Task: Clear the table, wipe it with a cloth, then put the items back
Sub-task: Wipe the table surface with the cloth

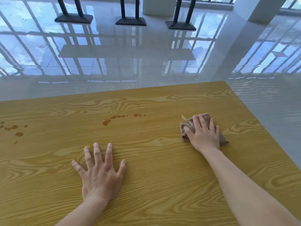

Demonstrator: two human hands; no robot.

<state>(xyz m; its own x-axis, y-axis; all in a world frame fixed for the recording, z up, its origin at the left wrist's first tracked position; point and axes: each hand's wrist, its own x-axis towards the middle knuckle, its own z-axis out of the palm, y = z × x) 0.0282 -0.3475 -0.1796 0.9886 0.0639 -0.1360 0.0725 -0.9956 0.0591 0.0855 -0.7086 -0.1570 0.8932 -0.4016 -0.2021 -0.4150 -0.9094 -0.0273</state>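
A yellow wood-grain table fills the lower part of the head view. My right hand lies palm down on a crumpled brown cloth near the table's right side, fingers curled over it. My left hand rests flat on the bare tabletop with its fingers spread and nothing in it. Brown liquid stains streak the surface left of the cloth, and more brown spots sit near the left edge.
Beyond the table's far edge lies a glossy tiled floor that mirrors window frames. Black table bases stand in a row at the back. A white pillar rises at the back right.
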